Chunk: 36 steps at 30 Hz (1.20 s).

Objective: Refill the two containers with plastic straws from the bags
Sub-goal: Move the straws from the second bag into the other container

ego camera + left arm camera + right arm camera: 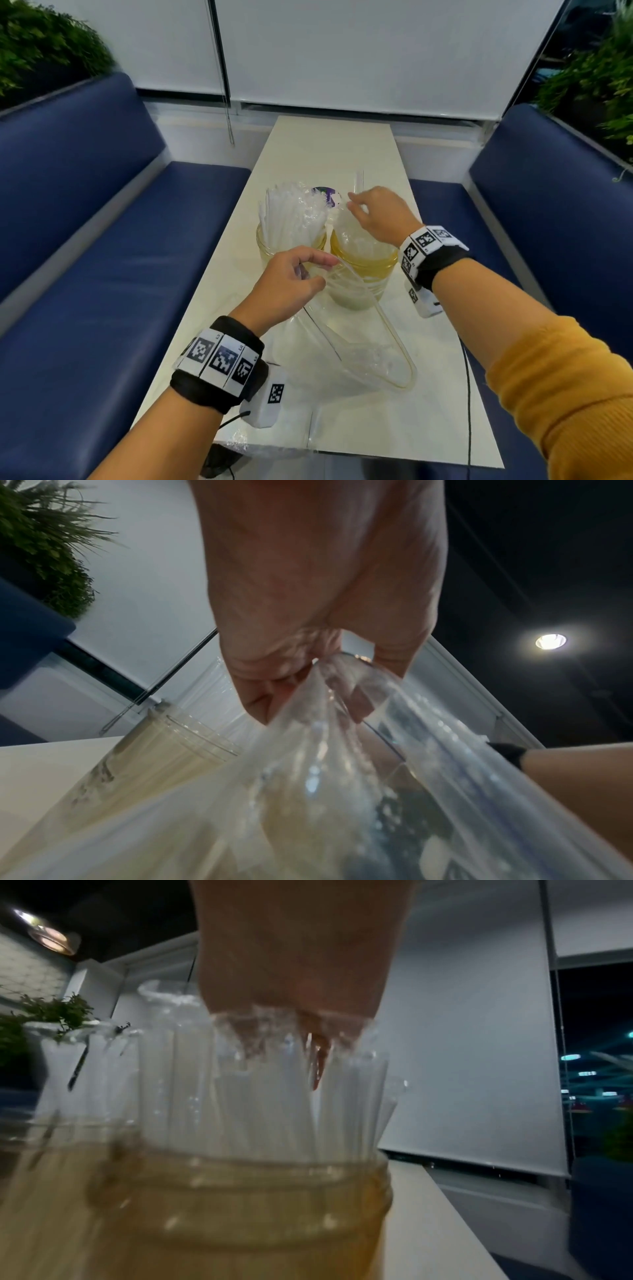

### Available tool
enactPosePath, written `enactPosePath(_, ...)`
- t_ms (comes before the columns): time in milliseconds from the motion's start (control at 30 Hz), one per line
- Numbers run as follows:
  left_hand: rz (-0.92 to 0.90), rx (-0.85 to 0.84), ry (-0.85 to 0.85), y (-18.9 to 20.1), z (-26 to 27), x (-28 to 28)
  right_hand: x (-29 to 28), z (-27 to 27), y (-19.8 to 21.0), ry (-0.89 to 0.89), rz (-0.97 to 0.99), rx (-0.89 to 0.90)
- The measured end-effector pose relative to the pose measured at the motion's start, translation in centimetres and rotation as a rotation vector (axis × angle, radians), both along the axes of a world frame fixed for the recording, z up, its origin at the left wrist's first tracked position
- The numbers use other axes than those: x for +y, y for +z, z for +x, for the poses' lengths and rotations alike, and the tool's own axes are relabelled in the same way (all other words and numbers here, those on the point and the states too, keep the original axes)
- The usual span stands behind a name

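Two yellowish clear jars stand side by side mid-table. The left jar (265, 241) holds white straws (284, 212) with crumpled clear plastic around them. The right jar (371, 270) (257, 1204) holds straws (267, 1110) still inside a clear bag (349, 233). My right hand (352, 205) (291, 1031) grips the top of that bag above the straw ends. My left hand (318, 274) (318, 685) pinches the edge of a loose clear bag (363, 346) (342, 791), which trails toward me over the table in front of the right jar.
The narrow white table (308, 147) runs between two blue benches (120, 274) (548, 212). A round purple-printed object (323, 193) lies behind the jars. More crumpled plastic (236, 442) sits at the near left edge, and a thin black cable (467, 394) runs along the right side.
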State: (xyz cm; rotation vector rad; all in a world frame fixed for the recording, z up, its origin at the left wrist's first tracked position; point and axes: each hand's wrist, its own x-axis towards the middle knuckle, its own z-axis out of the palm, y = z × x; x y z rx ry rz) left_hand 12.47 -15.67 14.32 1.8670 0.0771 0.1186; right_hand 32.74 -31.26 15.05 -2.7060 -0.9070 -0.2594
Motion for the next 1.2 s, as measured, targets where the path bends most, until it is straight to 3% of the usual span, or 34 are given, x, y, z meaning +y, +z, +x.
enactPosePath(200,0.032,0.003,-0.053,0.3,-0.2,-0.3,0.3,0.8,2.2,-0.014,0.243,-0.248)
enactPosePath(267,0.041,0.007,-0.053,0.4,-0.2,-0.3,1.0,2.1,3.2,0.005,0.201,-0.159)
enactPosePath(400,0.055,0.01,-0.057,0.6,-0.3,-0.2,1.8,3.0,3.1,-0.019,-0.094,0.151)
enactPosePath(567,0.086,0.035,-0.104,0.9,-0.3,-0.3,0.3,0.6,2.8,-0.011,-0.352,0.281)
enactPosePath(633,0.163,0.042,-0.14,1.2,-0.2,-0.3,-0.3,-0.7,4.2,-0.045,-0.304,0.162)
enactPosePath(733,0.269,0.059,-0.197,1.5,-0.1,-0.6,-1.1,-4.0,7.6,-0.063,-0.058,0.023)
enactPosePath(833,0.278,0.051,-0.197,1.6,0.1,-1.0,-1.7,-8.6,9.8,0.046,-0.16,0.405)
enactPosePath(900,0.303,0.036,-0.195,1.7,0.2,-1.4,-1.8,-11.3,8.8,0.079,-0.277,0.785)
enactPosePath(967,0.331,0.037,-0.197,1.8,0.2,-1.7,-1.3,-13.3,5.9,0.081,-0.387,0.928)
enactPosePath(1100,0.348,0.028,-0.242,1.4,-0.1,-2.5,-0.3,-15.9,-0.2,0.018,-0.677,0.623)
enactPosePath(1200,0.377,0.001,-0.24,0.9,-0.4,-2.7,-0.1,-16.3,-2.7,-0.004,-0.797,0.616)
